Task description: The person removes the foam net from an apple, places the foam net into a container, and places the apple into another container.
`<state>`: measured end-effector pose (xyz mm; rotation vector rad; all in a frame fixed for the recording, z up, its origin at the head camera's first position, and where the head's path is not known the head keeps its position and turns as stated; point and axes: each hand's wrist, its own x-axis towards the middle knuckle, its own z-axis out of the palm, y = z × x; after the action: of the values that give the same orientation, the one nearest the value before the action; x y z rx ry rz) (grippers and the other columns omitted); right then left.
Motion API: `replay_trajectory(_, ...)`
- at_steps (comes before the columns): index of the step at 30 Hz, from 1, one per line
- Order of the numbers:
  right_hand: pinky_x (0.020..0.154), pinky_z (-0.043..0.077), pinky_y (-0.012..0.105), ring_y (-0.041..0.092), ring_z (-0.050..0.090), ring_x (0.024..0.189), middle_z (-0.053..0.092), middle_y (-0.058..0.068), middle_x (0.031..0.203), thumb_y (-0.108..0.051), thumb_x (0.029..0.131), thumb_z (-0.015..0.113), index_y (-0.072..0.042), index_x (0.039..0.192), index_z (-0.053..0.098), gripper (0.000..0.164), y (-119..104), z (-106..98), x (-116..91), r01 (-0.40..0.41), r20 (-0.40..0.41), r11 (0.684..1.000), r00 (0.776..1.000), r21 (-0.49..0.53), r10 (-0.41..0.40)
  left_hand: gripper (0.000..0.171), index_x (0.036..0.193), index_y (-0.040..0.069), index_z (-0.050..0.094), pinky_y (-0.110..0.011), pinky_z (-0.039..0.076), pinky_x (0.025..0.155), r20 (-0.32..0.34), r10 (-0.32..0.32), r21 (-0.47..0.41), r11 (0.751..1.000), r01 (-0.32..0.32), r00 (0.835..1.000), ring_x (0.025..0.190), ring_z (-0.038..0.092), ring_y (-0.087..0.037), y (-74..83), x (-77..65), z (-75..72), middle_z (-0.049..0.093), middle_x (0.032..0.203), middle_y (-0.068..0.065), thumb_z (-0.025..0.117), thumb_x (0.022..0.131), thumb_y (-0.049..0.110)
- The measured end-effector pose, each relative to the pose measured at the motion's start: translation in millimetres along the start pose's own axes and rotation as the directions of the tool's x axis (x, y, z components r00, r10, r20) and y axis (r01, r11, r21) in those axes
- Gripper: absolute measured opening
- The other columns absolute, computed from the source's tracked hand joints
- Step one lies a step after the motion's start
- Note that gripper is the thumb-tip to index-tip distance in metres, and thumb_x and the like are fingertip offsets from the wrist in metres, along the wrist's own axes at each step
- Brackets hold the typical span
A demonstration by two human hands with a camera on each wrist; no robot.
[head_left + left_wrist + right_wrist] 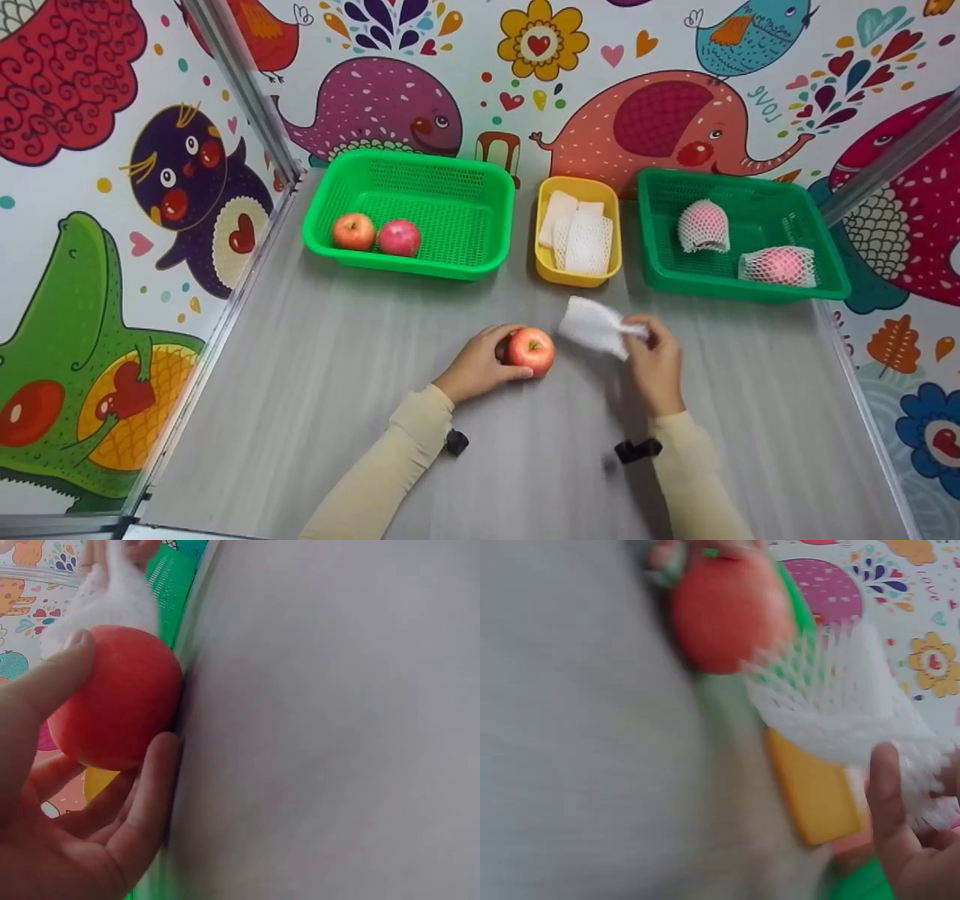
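My left hand (480,365) holds a red apple (532,352) at the middle of the table, thumb on one side and fingers curled round the other. To its right, my right hand (658,367) pinches a white foam net sleeve (596,325) by one end. The sleeve's free end points toward the apple, apart from it in the head view. In the right wrist view the net's mouth (810,682) spreads close to the apple (731,615). The left wrist view shows the thumb and fingers on the apple (120,697), with the white net behind it.
A light green basket (409,266) at the back left holds two bare apples. Next to it, a yellow basket (579,279) contains several foam net sleeves. At the back right, a dark green basket (742,291) has two net-wrapped apples. Patterned walls border the grey table (315,420).
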<state>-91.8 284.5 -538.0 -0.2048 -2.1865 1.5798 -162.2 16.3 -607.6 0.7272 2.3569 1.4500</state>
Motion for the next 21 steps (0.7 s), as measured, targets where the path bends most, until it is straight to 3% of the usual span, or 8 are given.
replay_trajectory(3,0.077,0.049,0.022,0.023,0.059,0.093,0.063,0.025,0.105,0.017,0.087,0.057,0.013,0.101,0.07,0.02,-9,-1,37,0.091,-0.134,0.995,0.987,0.05,-0.084,0.079,0.141,0.02,0.056,-0.032,0.045,0.1,0.029,-0.01,0.007,1.0,0.01,1.0,0.118,0.054,-0.011,0.0,0.6,-2.2,0.057,0.131,0.002,0.086,0.074,0.051)
replay_trajectory(5,0.084,0.049,0.023,0.022,0.058,0.104,0.063,0.02,0.111,0.013,0.089,0.058,0.01,0.104,0.073,0.021,-8,5,61,0.132,-0.152,0.991,0.98,0.014,-0.129,0.079,0.14,0.021,0.056,-0.031,0.047,0.097,0.049,-0.013,0.009,1.0,0.012,0.999,0.114,0.055,-0.011,-0.9,1.1,-2.6,0.058,0.129,0.003,0.086,0.074,0.051)
replay_trajectory(7,0.089,0.05,0.026,0.02,0.056,0.112,0.06,0.015,0.119,0.008,0.092,0.059,0.006,0.109,0.074,0.023,-5,15,83,0.142,-0.119,0.988,0.982,-0.056,-0.148,0.078,0.14,0.022,0.056,-0.031,0.047,0.095,0.057,0.0,0.009,1.0,0.0,0.998,0.111,0.055,-0.01,-1.4,2.5,-2.9,0.058,0.128,0.004,0.087,0.074,0.049)
replay_trajectory(10,0.094,0.051,0.032,0.019,0.052,0.119,0.054,0.01,0.128,0.003,0.096,0.06,0.001,0.119,0.072,0.026,5,35,110,0.188,0.017,0.96,0.982,-0.209,-0.189,0.075,0.139,0.023,0.057,-0.03,0.048,0.093,0.058,0.023,0.001,1.0,-0.023,0.998,0.108,0.056,-0.01,-2.8,4.1,-3.2,0.059,0.126,0.005,0.088,0.074,0.045)
replay_trajectory(13,0.101,0.047,0.041,0.026,0.047,0.126,0.046,0.013,0.135,0.001,0.098,0.06,0.003,0.127,0.067,0.03,16,59,130,0.261,0.19,0.917,0.959,-0.302,-0.21,0.073,0.138,0.024,0.057,-0.03,0.049,0.091,0.063,0.029,-0.012,1.0,-0.029,0.998,0.105,0.057,-0.009,-3.9,4.2,-3.8,0.059,0.125,0.006,0.088,0.075,0.044)
replay_trajectory(17,0.106,0.041,0.048,0.037,0.044,0.13,0.043,0.021,0.143,-0.001,0.099,0.059,0.007,0.127,0.065,0.029,33,86,144,0.373,0.396,0.842,0.893,-0.391,-0.212,0.073,0.139,0.024,0.057,-0.031,0.051,0.088,0.072,0.019,-0.032,0.999,-0.017,0.997,0.101,0.058,-0.009,-5.6,2.7,-3.8,0.059,0.125,0.005,0.087,0.076,0.044)
replay_trajectory(21,0.107,0.038,0.05,0.041,0.049,0.128,0.051,0.026,0.14,-0.013,0.104,0.055,0.008,0.123,0.066,0.03,42,104,150,0.421,0.571,0.787,0.814,-0.45,-0.11,0.075,0.14,0.024,0.056,-0.029,0.051,0.085,0.072,0.009,-0.039,0.999,-0.006,0.997,0.1,0.058,-0.009,-6.4,2.6,-5.4,0.058,0.126,0.005,0.087,0.076,0.046)
